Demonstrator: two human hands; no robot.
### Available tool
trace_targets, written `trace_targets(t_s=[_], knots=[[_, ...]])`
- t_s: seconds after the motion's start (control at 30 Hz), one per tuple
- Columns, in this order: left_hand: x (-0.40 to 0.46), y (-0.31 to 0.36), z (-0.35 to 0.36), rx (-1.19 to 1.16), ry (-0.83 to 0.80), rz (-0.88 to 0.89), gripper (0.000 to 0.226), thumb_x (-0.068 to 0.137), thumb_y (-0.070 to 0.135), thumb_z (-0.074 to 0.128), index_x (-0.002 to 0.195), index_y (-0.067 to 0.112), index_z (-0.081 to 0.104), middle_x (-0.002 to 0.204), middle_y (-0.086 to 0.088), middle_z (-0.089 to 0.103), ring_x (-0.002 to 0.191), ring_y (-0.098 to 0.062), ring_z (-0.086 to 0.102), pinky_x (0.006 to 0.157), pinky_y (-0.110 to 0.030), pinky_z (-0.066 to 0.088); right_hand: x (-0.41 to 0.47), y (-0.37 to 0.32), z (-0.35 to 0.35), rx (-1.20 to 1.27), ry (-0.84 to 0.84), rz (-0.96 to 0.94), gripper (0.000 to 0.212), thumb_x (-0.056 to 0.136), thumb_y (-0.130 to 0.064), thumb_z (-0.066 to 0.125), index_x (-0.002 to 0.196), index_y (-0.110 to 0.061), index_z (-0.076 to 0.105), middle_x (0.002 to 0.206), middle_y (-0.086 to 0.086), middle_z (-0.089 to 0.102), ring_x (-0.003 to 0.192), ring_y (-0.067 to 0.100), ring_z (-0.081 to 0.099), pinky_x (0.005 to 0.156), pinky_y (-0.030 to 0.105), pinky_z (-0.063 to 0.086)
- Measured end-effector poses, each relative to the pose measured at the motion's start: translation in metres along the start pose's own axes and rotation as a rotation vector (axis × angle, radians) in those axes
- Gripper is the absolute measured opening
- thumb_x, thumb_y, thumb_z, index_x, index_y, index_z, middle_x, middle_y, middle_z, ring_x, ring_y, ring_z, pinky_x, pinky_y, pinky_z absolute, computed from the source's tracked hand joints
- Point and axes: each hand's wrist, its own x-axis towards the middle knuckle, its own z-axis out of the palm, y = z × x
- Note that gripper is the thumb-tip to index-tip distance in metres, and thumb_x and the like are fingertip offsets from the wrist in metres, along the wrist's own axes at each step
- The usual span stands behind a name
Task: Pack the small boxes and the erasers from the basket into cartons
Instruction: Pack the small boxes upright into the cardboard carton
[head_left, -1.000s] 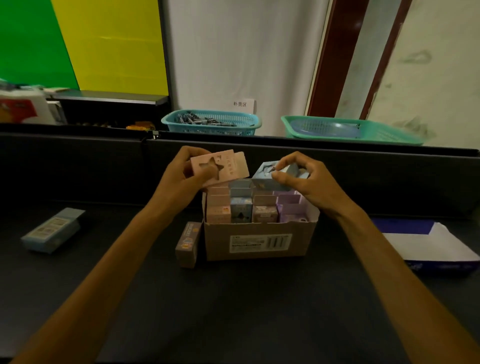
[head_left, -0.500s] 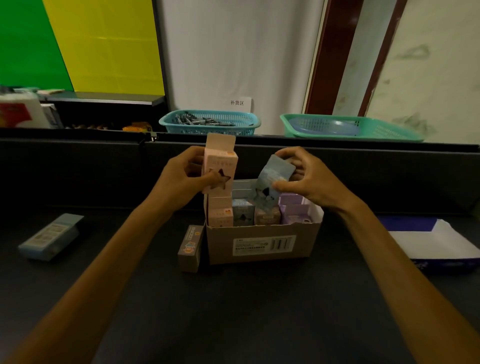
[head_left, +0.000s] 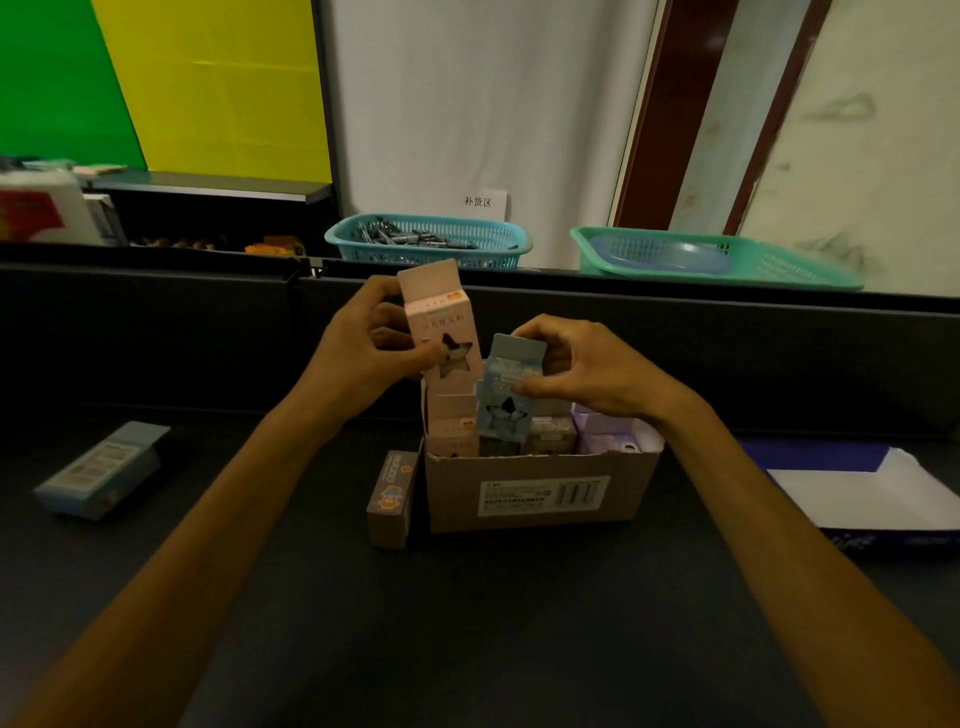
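Two small boxes are being held over the carton (head_left: 535, 493). The left hand (head_left: 363, 353) is gripping an upright pink box (head_left: 441, 332) with a star-shaped window, its print unreadable. The right hand (head_left: 582, 374) is pinching a blue box (head_left: 506, 389), its lower end entering the carton. The carton's barcode label (head_left: 543, 496) is illegible. A wall sign (head_left: 480, 202) is reading "补货区".

We sit at a dark matte table (head_left: 467, 649) with a low black partition (head_left: 727, 332) along its far edge. Beyond it we see a white wall (head_left: 467, 104), a green panel (head_left: 47, 78) beside a yellow panel (head_left: 223, 88), and a dark red door frame (head_left: 670, 104). The light is dim.
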Motion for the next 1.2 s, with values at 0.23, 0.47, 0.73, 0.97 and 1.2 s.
trace_targets(t_s=[0.23,0.47,0.73,0.97,1.2], knots=[[0.005,-0.001,-0.001,-0.009,-0.013,0.011,0.056,0.077,0.009,0.070,0.121,0.029,0.042,0.101,0.003,0.061,0.088,-0.001,0.065,0.064,-0.019,0.055,0.006,0.003,-0.002,-0.064,-0.034,0.026,0.043,0.081,-0.022,0.073,0.118,-0.022,0.052,0.115,-0.005,0.060,0.101,0.009,0.061,0.084,0.026,0.055],[0.009,-0.003,0.003,0.005,-0.023,0.021,0.056,0.077,0.010,0.070,0.122,0.029,0.042,0.101,0.005,0.060,0.089,0.003,0.063,0.062,-0.016,0.054,0.008,0.004,-0.008,-0.082,-0.073,0.048,0.042,0.081,-0.021,0.073,0.116,-0.026,0.051,0.115,-0.005,0.059,0.101,0.007,0.060,0.086,0.028,0.055],[0.014,-0.007,0.004,0.034,-0.031,0.031,0.055,0.077,0.012,0.070,0.120,0.030,0.042,0.102,0.005,0.061,0.090,0.003,0.063,0.063,-0.016,0.054,0.018,0.003,0.016,-0.216,-0.171,0.080,0.048,0.081,-0.020,0.073,0.123,-0.020,0.052,0.121,-0.002,0.058,0.103,0.008,0.056,0.077,0.016,0.046],[0.014,-0.011,0.002,0.069,-0.083,0.019,0.041,0.080,0.017,0.066,0.115,0.025,0.047,0.103,0.005,0.061,0.090,0.001,0.063,0.064,-0.017,0.054,0.015,0.014,0.033,-0.350,-0.181,0.136,0.046,0.075,-0.028,0.078,0.116,-0.026,0.057,0.112,-0.007,0.047,0.098,0.010,0.047,0.083,0.025,0.044],[0.014,-0.006,0.005,0.195,-0.152,0.051,0.040,0.076,0.022,0.071,0.108,0.029,0.049,0.104,0.013,0.060,0.093,-0.002,0.063,0.067,-0.020,0.054,0.013,0.017,0.034,-0.354,-0.162,0.092,0.044,0.073,-0.030,0.078,0.112,-0.030,0.059,0.110,-0.008,0.050,0.094,0.010,0.054,0.080,0.029,0.053]])
